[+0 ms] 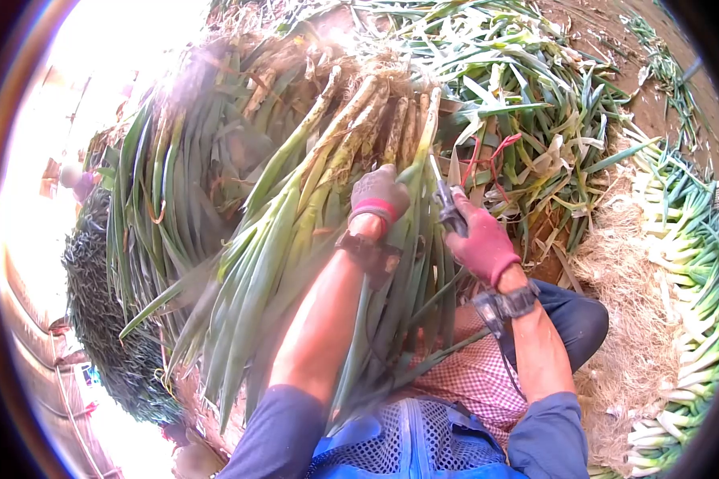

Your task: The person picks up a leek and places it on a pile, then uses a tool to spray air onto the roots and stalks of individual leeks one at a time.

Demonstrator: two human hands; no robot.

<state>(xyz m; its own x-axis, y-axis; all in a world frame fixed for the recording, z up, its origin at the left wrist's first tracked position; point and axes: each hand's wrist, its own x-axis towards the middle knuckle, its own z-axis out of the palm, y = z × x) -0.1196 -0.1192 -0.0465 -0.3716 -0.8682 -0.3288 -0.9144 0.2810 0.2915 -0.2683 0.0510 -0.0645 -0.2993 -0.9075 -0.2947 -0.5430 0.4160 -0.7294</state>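
Resting on the leeks (pixel 356 108) at centre, its grip impossible to tell, the gloved left hand (pixel 379 194) might be struck if the dark hand tool (pixel 447 209), clamped in the right hand (pixel 482 242), slips left.

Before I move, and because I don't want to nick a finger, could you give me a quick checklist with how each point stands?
1. Right hand holding the tool: ok.
2. Left hand at the leeks: ok.
3. Gloves on both hands: ok.
4. Tool apart from left hand: ok, a gap shows between them.
5. Left fingertips in plain sight: not ok, the back of the hand hides them.
6. Red string free of the tool: cannot tell, they look close in this one view.
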